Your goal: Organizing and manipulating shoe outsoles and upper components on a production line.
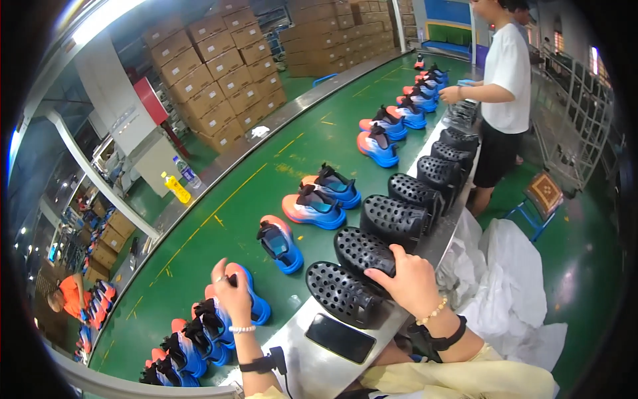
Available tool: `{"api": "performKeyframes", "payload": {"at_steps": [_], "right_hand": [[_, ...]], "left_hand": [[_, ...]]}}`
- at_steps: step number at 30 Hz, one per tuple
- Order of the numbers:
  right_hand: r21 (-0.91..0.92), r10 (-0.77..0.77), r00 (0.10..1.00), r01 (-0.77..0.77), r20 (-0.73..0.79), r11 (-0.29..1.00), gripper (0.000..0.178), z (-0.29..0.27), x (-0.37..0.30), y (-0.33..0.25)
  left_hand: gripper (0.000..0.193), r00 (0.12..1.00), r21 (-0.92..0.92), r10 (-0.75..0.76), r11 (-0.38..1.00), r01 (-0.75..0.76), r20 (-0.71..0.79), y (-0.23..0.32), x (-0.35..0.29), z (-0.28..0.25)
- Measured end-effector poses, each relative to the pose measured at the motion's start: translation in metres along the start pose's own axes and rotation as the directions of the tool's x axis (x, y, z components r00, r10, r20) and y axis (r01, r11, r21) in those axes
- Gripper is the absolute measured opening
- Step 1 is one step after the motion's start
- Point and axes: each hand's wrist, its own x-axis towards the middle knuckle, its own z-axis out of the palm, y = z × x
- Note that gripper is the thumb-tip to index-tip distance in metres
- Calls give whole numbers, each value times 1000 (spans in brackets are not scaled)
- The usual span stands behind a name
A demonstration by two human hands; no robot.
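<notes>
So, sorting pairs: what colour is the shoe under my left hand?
Blue with orange-pink, on the sports shoe; head view.

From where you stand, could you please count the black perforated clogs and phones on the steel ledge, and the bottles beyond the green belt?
Black perforated clogs: 7, one under the fingers of the right hand
Dark phones: 1
Bottles: 2, one yellow, one clear
Total: 10
Not counted: the blue-and-orange shoe in the left hand.
</notes>
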Motion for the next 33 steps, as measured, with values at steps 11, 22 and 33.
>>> {"api": "performKeyframes", "payload": {"at_steps": [11,22,33], "right_hand": [[162,-152,964,189,-216,968,59,-43,-8,-35],[-46,-477,840,504,259,863,41,68,-19,-198],[-260,-191,793,401,578,878,59,207,39,-256]], "left_hand": [[41,844,297,30,929,-222,536,0,-16,63],[39,979,-91,-143,983,157,145,5,-121,-15],[45,948,-112,-255,954,279,190,-20,-126,-18]]}}
